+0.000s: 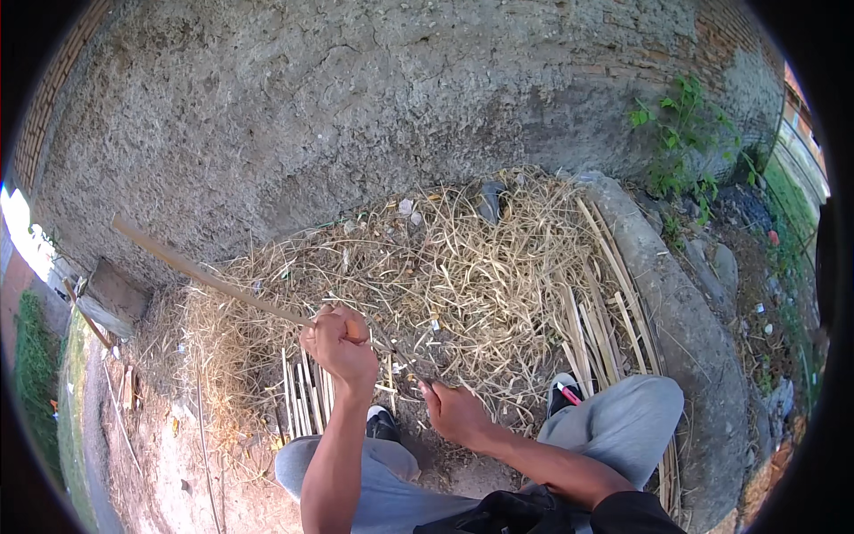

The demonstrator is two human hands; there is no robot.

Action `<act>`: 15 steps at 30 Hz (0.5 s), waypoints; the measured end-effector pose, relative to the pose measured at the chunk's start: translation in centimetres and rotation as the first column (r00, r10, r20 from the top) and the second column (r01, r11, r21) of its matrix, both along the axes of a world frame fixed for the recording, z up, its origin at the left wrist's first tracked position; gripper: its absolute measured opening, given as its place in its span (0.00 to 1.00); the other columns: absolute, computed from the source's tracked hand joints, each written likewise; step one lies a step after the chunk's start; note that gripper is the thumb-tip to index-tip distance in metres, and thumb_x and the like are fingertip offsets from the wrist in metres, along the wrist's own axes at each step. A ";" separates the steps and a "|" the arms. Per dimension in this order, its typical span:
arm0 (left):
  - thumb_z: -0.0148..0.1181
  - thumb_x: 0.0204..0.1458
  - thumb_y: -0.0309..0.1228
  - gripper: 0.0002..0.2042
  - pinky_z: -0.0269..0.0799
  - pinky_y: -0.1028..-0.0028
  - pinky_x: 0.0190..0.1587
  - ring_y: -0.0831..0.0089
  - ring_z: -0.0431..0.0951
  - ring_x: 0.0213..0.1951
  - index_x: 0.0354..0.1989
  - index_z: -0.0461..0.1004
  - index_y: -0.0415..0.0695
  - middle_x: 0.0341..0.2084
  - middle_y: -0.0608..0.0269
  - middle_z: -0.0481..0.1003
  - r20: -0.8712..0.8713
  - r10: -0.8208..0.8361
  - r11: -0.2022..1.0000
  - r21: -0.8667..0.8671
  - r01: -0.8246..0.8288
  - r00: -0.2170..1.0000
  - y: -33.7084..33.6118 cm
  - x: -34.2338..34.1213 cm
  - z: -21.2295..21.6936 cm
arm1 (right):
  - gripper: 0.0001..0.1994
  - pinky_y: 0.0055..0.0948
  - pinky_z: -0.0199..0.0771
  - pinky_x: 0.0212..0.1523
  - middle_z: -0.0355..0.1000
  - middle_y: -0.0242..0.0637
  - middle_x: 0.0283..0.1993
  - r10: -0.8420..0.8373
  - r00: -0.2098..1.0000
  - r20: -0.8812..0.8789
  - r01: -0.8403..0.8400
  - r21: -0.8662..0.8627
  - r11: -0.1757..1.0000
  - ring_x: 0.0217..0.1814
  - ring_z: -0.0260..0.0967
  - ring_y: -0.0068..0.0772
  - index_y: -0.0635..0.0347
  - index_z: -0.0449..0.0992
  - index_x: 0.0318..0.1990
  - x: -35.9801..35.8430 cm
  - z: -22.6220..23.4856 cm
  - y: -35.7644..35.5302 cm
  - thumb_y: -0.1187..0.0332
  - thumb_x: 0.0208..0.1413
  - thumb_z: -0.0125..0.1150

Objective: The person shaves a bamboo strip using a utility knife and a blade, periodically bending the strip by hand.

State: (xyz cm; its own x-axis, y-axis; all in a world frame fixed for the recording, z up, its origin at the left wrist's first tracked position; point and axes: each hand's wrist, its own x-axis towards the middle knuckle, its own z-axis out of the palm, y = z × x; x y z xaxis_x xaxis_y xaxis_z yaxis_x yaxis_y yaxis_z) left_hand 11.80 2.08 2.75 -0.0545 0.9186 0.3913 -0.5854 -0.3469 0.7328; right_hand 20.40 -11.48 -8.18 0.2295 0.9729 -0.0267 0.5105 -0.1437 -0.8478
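Observation:
My left hand (342, 345) is closed in a fist around a long, flat bamboo strip (209, 277), which slants from the fist up to the far left. Lower and to the right, my right hand (454, 412) is closed too. From its thumb side a thin, dark piece, which looks like a knife blade (407, 363), points up toward the left hand; its handle is hidden in the fingers. Pale, curled bamboo shavings (494, 285) lie heaped on the ground beyond both hands.
Split bamboo strips (594, 331) lie beside my right foot, and more strips (304, 392) near my left foot. A rough plastered wall (374, 116) stands ahead. A curved concrete edge (680, 338) runs along the right, with a green plant (685, 133) behind it. A block (114, 298) sits far left.

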 end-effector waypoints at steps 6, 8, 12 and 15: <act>0.43 0.47 0.23 0.13 0.39 0.74 0.14 0.81 0.41 0.12 0.15 0.49 0.51 0.08 0.72 0.48 0.025 0.001 1.000 0.001 -0.001 1.000 -0.2 0.8 0.8 | 0.19 0.54 0.69 0.29 0.70 0.57 0.20 -0.063 0.998 0.027 0.063 0.007 0.998 0.25 0.70 0.65 0.67 0.73 0.29 0.2 -8.7 2.1 0.60 0.66 0.48; 0.43 0.46 0.23 0.14 0.39 0.74 0.15 0.81 0.42 0.12 0.14 0.48 0.51 0.08 0.71 0.49 0.068 0.024 0.999 -0.048 -0.021 0.997 -0.1 -0.1 -0.1 | 0.18 0.54 0.67 0.28 0.69 0.57 0.19 -0.091 0.996 0.008 0.087 0.198 0.976 0.24 0.69 0.65 0.67 0.73 0.28 -1.0 -4.5 2.3 0.61 0.65 0.50; 0.45 0.48 0.24 0.16 0.38 0.73 0.15 0.82 0.45 0.11 0.13 0.49 0.48 0.08 0.71 0.49 0.015 0.006 0.999 -0.036 -0.005 1.000 -0.7 1.1 0.1 | 0.18 0.52 0.69 0.29 0.69 0.59 0.21 -0.098 0.994 0.047 0.097 0.037 0.995 0.27 0.71 0.63 0.68 0.73 0.29 0.3 -12.1 2.2 0.62 0.65 0.50; 0.46 0.48 0.24 0.16 0.38 0.74 0.15 0.82 0.46 0.11 0.12 0.49 0.48 0.08 0.71 0.49 0.073 -0.024 0.999 0.024 0.022 0.997 -0.8 -0.7 -0.1 | 0.16 0.49 0.70 0.28 0.70 0.58 0.22 -0.083 0.995 -0.056 0.086 0.051 0.995 0.26 0.72 0.61 0.69 0.74 0.31 0.0 -8.6 3.7 0.63 0.64 0.51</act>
State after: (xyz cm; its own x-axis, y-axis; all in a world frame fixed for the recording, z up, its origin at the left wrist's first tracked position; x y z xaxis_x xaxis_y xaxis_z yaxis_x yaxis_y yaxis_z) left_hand 11.07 1.28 2.62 -0.0625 0.9108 0.4080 -0.6451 -0.3488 0.6798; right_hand 20.45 -7.79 -16.83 0.3102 0.9506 0.0098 0.4524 -0.1385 -0.8810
